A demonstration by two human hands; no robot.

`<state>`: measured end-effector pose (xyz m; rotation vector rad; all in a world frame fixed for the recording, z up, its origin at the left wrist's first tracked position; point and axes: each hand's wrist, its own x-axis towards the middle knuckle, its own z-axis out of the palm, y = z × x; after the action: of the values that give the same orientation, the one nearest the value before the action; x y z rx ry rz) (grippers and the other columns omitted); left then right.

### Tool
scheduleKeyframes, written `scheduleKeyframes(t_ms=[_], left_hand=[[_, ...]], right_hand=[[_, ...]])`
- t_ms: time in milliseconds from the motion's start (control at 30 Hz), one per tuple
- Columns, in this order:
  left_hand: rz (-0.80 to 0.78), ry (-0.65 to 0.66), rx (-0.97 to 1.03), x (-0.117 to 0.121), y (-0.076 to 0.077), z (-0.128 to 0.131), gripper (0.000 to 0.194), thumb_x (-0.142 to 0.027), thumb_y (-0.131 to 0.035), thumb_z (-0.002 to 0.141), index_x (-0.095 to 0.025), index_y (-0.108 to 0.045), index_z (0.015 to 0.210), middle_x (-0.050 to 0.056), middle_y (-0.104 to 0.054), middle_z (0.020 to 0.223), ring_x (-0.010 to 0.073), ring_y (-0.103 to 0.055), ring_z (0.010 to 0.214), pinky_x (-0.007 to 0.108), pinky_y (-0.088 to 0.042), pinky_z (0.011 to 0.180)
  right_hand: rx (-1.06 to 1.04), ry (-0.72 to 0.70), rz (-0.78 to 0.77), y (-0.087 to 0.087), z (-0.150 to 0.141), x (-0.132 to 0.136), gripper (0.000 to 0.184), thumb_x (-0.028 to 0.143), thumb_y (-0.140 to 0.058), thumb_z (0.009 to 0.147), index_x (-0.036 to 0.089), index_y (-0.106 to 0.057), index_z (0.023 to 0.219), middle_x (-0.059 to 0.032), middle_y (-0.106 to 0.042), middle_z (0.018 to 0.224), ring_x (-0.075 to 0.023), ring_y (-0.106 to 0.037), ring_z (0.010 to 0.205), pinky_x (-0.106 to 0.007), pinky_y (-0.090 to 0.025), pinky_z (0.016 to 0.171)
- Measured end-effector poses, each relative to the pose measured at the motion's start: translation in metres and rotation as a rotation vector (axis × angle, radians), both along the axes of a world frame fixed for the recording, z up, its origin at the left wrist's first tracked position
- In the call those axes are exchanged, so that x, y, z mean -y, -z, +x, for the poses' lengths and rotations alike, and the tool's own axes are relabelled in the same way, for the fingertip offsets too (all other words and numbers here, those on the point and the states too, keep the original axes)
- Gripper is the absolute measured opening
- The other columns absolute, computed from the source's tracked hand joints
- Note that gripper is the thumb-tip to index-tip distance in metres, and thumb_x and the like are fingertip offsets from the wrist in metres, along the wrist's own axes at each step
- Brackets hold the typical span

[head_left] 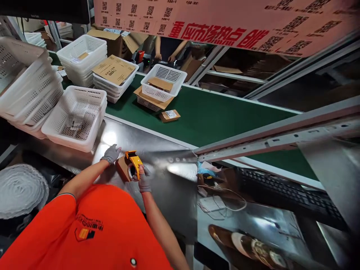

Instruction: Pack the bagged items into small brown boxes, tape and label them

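Small brown cardboard box [123,167], on the shiny steel bench just before the white mesh basket [75,117]. Gloved left hand [111,153] lies flat on it; gloved right hand [143,180] clasps a yellow tape dispenser [134,164].

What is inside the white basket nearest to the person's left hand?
In the white basket lies a small label or packet with a barcode, on the perforated floor. Its near corner is hidden by the wall.

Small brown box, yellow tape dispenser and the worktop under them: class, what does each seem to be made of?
Small brown box: looks like cardboard, matte brown, flat-faced. Yellow tape dispenser: probably moulded plastic, with smooth, evenly coloured surfaces. Silver worktop: likely sheet steel, since it shows bright glare and blurred reflections. Both hands, left and right, wear grey gloves, seemingly knit.
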<state>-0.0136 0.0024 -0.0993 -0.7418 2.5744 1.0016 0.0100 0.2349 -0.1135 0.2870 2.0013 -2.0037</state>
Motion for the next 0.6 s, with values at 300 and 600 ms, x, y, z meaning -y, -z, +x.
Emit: scheduleKeyframes(t_ms=[300,600], left_hand=[[0.646,-0.154,0.132,-0.010,-0.006,-0.010,0.063,-0.071,-0.058,0.114,-0.015,-0.074,0.091,0.003,-0.070,0.072,0.0152,-0.065,0.061,0.025,-0.052,0.059],[0.449,-0.186,0.085,-0.008,0.008,-0.015,0.052,-0.039,-0.078,0.102,-0.020,-0.052,0.061,-0.002,-0.055,0.059,0.0128,-0.055,0.058,0.024,-0.046,0.060]], right_hand=[[-0.065,-0.038,-0.068,0.006,0.006,-0.001,0.054,0.078,-0.079,0.071,0.026,-0.075,0.084,-0.0152,-0.084,0.092,-0.0373,-0.081,0.096,-0.050,-0.070,0.083],[-0.131,-0.125,-0.106,0.006,-0.002,-0.006,0.056,0.074,-0.092,0.065,0.021,-0.084,0.082,-0.0128,-0.087,0.087,-0.0291,-0.080,0.079,-0.042,-0.068,0.075]])
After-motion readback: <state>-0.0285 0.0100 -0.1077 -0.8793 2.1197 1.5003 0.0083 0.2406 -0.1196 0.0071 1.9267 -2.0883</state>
